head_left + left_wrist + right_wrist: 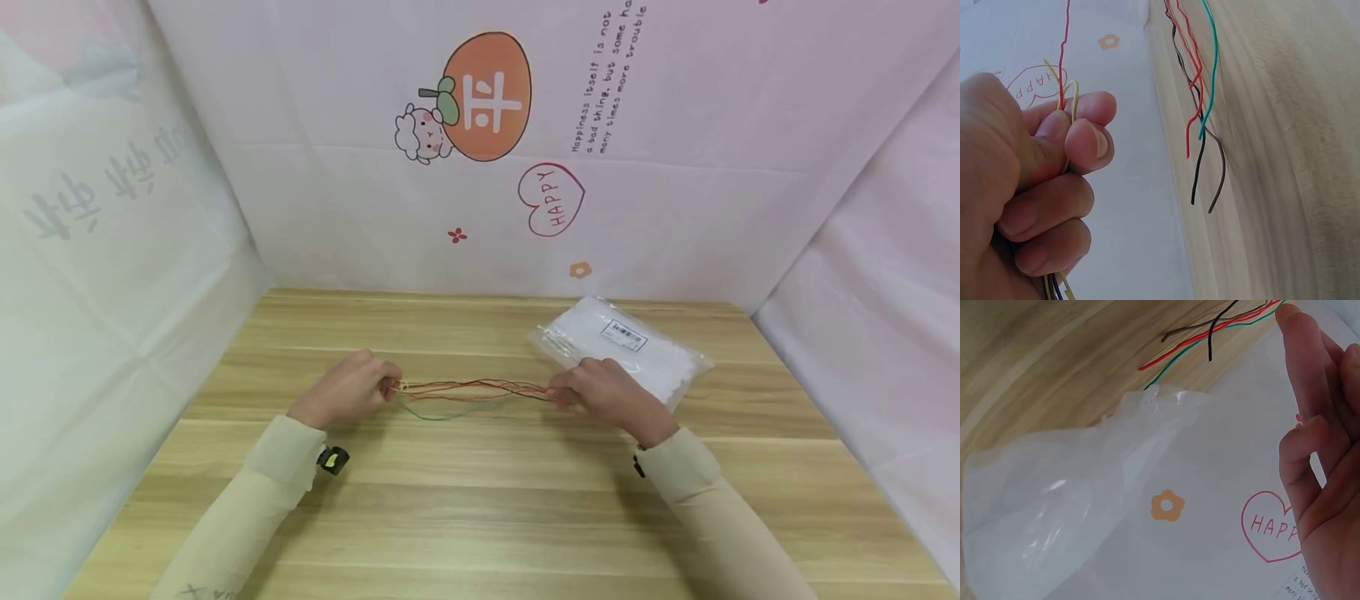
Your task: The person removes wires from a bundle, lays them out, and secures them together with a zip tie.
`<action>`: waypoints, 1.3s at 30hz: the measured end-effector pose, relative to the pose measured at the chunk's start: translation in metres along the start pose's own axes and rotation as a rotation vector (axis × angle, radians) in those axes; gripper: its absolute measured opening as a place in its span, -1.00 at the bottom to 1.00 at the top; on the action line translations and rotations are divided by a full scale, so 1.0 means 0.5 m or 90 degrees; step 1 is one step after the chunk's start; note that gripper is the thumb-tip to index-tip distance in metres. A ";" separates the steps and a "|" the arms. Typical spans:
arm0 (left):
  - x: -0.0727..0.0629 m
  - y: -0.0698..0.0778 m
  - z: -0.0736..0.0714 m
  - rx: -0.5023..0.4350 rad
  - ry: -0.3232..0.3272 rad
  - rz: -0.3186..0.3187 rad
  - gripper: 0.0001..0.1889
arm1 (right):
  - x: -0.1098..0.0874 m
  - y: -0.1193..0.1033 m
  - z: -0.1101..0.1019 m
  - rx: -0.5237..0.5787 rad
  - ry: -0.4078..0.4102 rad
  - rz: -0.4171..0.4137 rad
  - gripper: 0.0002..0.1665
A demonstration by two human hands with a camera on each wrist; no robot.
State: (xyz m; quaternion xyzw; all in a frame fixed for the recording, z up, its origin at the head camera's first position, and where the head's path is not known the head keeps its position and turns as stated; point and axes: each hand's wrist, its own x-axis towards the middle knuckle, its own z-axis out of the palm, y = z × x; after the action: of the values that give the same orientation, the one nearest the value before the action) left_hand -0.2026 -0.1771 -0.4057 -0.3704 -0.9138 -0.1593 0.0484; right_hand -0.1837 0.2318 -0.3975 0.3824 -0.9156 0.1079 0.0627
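Observation:
Thin coloured wires [472,384] stretch between my two hands above the wooden table. My left hand [351,388] grips them at one end. Seen from the left wrist, its thumb and forefinger pinch a red wire [1063,56] and a looped yellow wire [1075,94], while several more wires pass out below the curled fingers. My right hand [603,393] pinches the other end of the bundle. Loose ends of red, black, brown and green wires [1179,350] show past the right fingertips in the right wrist view. The right thumb's hold is partly hidden.
A clear plastic bag [660,358] of white contents, with a barcode label [624,335], lies on the table [465,508] behind my right hand. White printed cloth [360,225] hangs at the back and both sides.

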 end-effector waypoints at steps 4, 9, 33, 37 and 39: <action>0.009 0.004 0.001 -0.001 -0.008 -0.008 -0.65 | -0.005 0.011 0.003 0.001 -0.005 0.026 -0.60; 0.019 0.004 0.008 0.003 -0.027 0.006 -0.60 | -0.009 0.023 0.004 -0.013 -0.007 0.036 -0.72; 0.012 -0.014 0.008 -0.063 -0.110 -0.044 -0.61 | 0.001 0.046 0.020 0.000 -0.039 0.056 -0.69; 0.004 -0.022 0.010 -0.061 -0.114 -0.051 -0.63 | 0.003 0.047 0.023 0.009 -0.057 0.066 -0.68; 0.000 -0.026 0.011 -0.060 -0.116 -0.056 -0.65 | 0.005 0.046 0.023 0.016 -0.064 0.068 -0.69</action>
State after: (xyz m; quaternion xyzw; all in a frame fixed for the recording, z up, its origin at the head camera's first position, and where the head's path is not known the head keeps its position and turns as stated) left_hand -0.2113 -0.1841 -0.4144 -0.3445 -0.9214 -0.1694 -0.0596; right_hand -0.2024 0.2432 -0.4116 0.3389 -0.9351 0.1033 0.0056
